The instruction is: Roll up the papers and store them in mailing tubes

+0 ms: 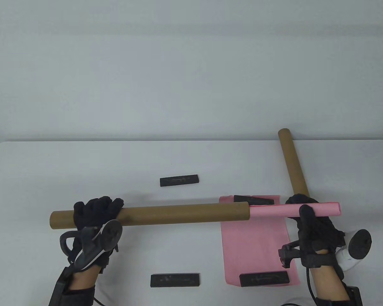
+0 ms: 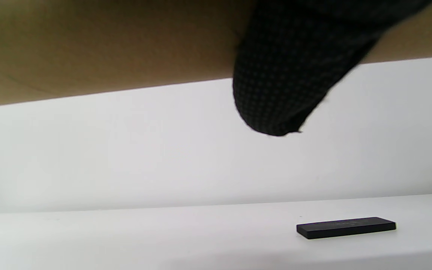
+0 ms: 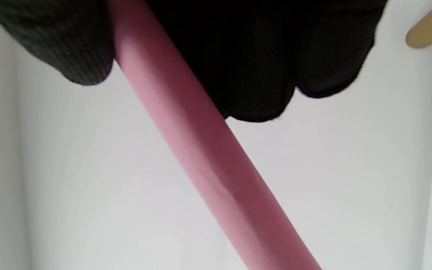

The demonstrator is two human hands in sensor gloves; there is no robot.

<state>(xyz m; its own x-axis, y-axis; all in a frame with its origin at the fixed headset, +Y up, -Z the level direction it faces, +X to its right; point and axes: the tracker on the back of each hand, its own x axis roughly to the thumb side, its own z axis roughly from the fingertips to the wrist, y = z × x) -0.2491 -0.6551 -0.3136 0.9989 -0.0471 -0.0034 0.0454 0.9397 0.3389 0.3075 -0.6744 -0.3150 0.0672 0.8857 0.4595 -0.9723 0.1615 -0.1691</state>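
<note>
While the left hand (image 1: 97,212) wraps its fingers (image 2: 287,75) around a brown mailing tube (image 1: 178,214) near its left end, holding it level above the surface (image 1: 191,159), the right hand (image 1: 309,216) curls its fingers (image 3: 261,67) round a rolled pink paper (image 1: 293,209) and lines it up with the tube's open right end. Holding the tube far from its mouth keeps that opening free, and gripping the roll toward its outer end probably stops it springing loose while leaving a long stretch free to slide in. Its near end sits at or just inside the mouth; how deep it goes is hidden. The roll looks tight, even and slimmer than the tube, so I judge it will slide in easily. Below it a second pink sheet (image 1: 258,242) lies flat, pinned by black weights at its far (image 1: 253,200) and near (image 1: 264,279) edges, presumably to stop curling. Two spare weights (image 1: 179,180) lie to the left, and a second tube (image 1: 293,162) waits behind the right hand
</note>
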